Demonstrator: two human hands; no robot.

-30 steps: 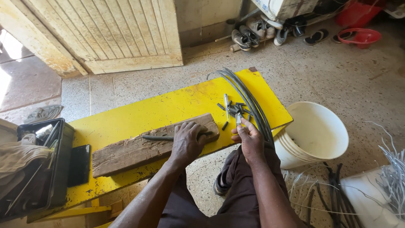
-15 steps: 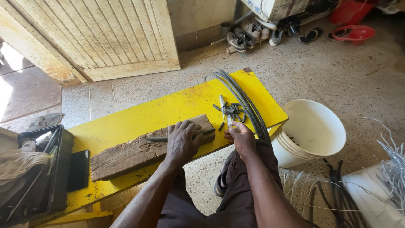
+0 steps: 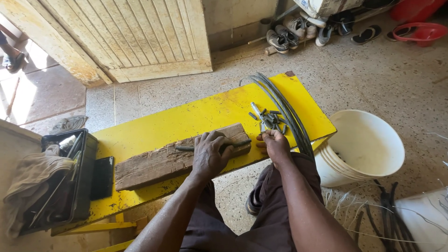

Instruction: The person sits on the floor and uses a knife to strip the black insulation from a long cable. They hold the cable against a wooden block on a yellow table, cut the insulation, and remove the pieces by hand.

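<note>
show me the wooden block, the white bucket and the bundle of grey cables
wooden block [image 3: 154, 163], head view, on its bare weathered top face.
white bucket [image 3: 368, 144], head view, on its inner wall.
bundle of grey cables [image 3: 284, 105], head view, midway along the curve over the yellow bench.
</note>
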